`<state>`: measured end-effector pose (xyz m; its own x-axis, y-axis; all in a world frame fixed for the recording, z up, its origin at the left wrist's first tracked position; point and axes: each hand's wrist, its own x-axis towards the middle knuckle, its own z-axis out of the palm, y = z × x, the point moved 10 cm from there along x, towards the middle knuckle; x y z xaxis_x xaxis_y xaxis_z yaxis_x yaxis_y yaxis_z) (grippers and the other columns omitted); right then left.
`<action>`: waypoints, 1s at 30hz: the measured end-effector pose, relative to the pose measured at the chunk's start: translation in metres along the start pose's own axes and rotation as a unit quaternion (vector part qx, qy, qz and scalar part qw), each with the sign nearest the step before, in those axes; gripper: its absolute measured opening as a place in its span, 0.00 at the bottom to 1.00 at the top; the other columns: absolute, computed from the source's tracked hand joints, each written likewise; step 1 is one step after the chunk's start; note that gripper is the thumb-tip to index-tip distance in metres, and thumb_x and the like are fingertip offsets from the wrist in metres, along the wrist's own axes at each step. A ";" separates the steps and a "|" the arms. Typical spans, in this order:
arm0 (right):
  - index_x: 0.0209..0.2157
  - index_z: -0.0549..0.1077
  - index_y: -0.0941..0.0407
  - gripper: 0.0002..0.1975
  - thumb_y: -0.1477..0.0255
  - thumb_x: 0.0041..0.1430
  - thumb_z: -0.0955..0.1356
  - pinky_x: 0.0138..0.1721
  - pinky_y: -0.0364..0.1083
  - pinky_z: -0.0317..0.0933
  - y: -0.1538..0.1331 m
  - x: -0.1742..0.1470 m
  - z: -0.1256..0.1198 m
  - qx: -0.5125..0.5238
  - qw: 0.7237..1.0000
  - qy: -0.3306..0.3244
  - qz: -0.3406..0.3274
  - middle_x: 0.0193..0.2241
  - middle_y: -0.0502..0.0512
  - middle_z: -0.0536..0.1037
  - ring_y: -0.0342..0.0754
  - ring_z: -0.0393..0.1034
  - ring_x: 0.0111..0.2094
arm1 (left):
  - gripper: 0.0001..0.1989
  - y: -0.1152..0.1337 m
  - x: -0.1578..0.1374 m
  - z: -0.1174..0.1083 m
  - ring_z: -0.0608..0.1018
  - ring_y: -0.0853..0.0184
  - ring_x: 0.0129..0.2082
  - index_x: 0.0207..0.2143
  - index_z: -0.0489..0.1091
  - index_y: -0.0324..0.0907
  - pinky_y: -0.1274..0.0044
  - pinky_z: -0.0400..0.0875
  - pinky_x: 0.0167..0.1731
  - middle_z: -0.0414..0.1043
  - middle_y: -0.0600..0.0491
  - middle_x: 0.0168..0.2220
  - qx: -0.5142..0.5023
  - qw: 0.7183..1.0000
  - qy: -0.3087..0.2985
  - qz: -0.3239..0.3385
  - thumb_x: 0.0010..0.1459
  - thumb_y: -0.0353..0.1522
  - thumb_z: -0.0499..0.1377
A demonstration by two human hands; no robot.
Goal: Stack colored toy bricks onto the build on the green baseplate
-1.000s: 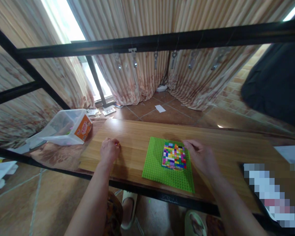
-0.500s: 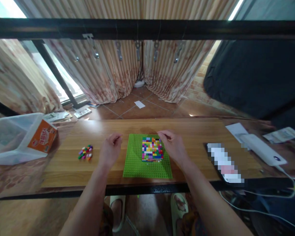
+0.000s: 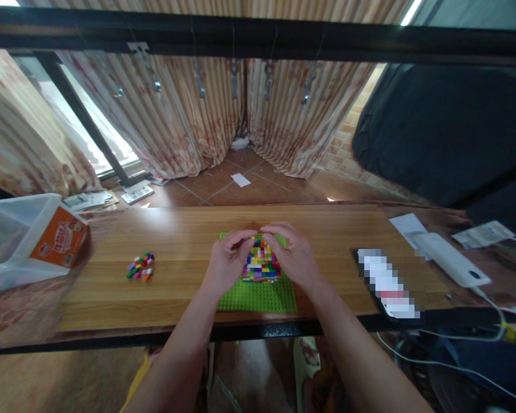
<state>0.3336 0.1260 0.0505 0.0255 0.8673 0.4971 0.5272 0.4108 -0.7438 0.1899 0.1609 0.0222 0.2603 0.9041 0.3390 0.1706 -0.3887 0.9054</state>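
A multicoloured block of small toy bricks point(image 3: 261, 268) stands on a green studded baseplate point(image 3: 258, 302) in the middle of the table. My left hand point(image 3: 229, 263) is at the block's left side, its thumb and forefinger brought together over the far left corner. From the right, my right hand point(image 3: 293, 255) reaches over the far right corner with its fingers bent in a pinch. The two hands' fingertips are close to each other above the block's far edge. Anything between them is too small or hidden to make out.
A small pile of loose toy bricks point(image 3: 141, 267) lies on the wooden table point(image 3: 172, 298) to the left. Beyond it stands a clear plastic bin point(image 3: 12, 246) with an orange label. At right are a phone point(image 3: 387, 284) with a blurred screen and a white corded device point(image 3: 451, 258).
My left hand has moved right, from the bare wood beside the baseplate to the brick block. My right hand has shifted slightly left, and the fingertips of both now come close together. The view has tilted slightly.
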 end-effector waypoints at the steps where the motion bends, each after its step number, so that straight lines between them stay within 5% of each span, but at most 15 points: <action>1: 0.41 0.79 0.53 0.10 0.69 0.65 0.66 0.49 0.49 0.66 -0.002 0.000 0.001 0.000 1.000 -0.002 -0.005 0.40 0.57 0.81 0.49 0.74 0.45 | 0.11 0.002 -0.001 0.003 0.79 0.66 0.38 0.41 0.78 0.41 0.75 0.73 0.42 0.79 0.50 0.38 0.003 1.000 -0.009 0.004 0.59 0.33 0.59; 20: 0.34 0.79 0.52 0.09 0.67 0.63 0.67 0.49 0.51 0.66 0.011 -0.004 0.004 0.017 1.000 0.003 0.019 0.39 0.55 0.80 0.51 0.74 0.44 | 0.17 -0.001 -0.005 0.013 0.80 0.68 0.36 0.51 0.68 0.43 0.74 0.74 0.42 0.79 0.53 0.36 -0.029 0.999 0.005 -0.022 0.58 0.30 0.58; 30: 0.30 0.79 0.53 0.09 0.66 0.59 0.67 0.47 0.52 0.66 0.046 -0.004 -0.004 -0.025 0.995 0.006 0.099 0.36 0.56 0.81 0.52 0.75 0.42 | 0.12 -0.040 -0.002 -0.018 0.81 0.65 0.39 0.43 0.72 0.40 0.70 0.75 0.45 0.80 0.48 0.39 0.043 0.988 0.100 -0.111 0.57 0.25 0.56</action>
<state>0.3611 0.1403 0.0158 0.1432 0.9263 0.3486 0.5529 0.2173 -0.8044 0.1655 0.1774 -0.0106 0.0156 0.9823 0.1869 0.2846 -0.1835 0.9409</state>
